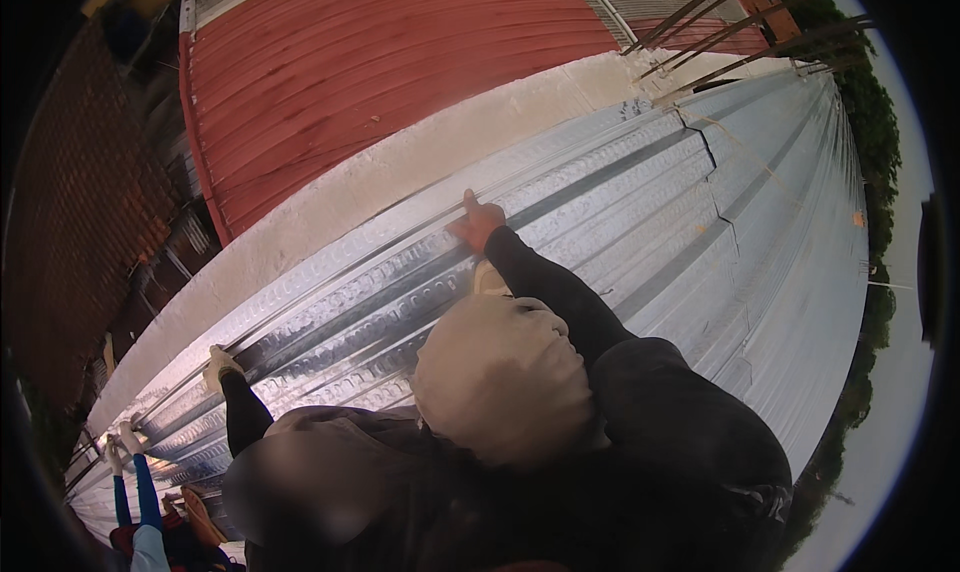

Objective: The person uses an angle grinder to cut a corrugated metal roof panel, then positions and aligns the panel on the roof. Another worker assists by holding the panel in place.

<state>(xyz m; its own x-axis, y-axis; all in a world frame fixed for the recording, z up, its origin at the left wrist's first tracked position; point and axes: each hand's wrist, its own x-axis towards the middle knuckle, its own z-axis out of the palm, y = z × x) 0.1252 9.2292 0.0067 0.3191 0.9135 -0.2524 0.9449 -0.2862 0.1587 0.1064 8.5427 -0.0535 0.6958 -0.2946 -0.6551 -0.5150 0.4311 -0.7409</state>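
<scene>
A ribbed silver metal roofing sheet (400, 272) stretches across the view in front of me. My right hand (478, 222), in a black sleeve, lies on its ribs near the far edge, with one finger stretched out and the others apart. Farther left, my left hand (218, 368), in a pale glove, is closed over the sheet's edge rib; its fingertips are partly hidden. A rounded beige shape (505, 382), apparently my bent knee, covers the sheet between my arms. Another blurred patch hides the sheet lower left.
A co-worker's blue-sleeved arms (148, 492) reach to the sheet at the lower left. A concrete wall top (400, 157) runs beyond the edge, with a lower red roof (400, 62) past it. Rusty rebar (720, 27) juts out at the upper right. More sheets (760, 232) overlap rightward.
</scene>
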